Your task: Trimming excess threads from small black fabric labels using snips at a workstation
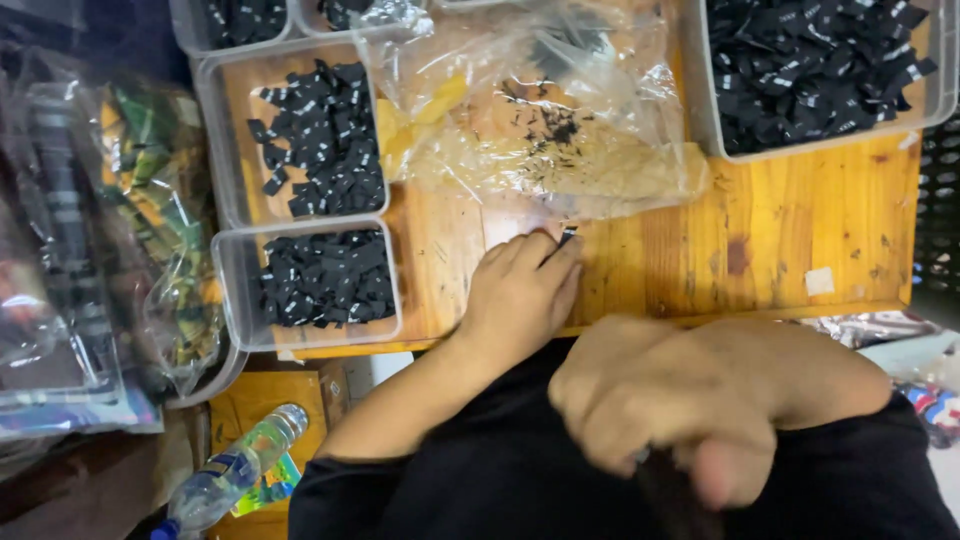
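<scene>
On the wooden table [760, 250], near its front edge, the left hand [520, 295] is laid palm down, fingers [545, 255] held close together and nearly straight, with a small black tag [568, 235] pinched or pressed at the fingertips; whether it is actually gripped cannot be told. The tag is touching the table just below a crumpled clear plastic bag [540, 110], which is spread open on the wood, a few black scraps seen inside it. The right hand [670, 400] is held close to the camera, blurred, fingers curled inward into a loose fist over something dark at the lap; what is held, if anything, cannot be told. To the left, clear plastic trays [225, 285] are lined along the table edge, each filled with black tags [325, 280], apparently kept sorted by tray and within reach of the left hand. A larger tray [700, 120] of the same tags is set at the far right. Packets in clear wrap [110, 230] are piled beside the table at the left, and a plastic bottle [235, 470] is lying lower down. A black garment [520, 470] is seen across the lap.
</scene>
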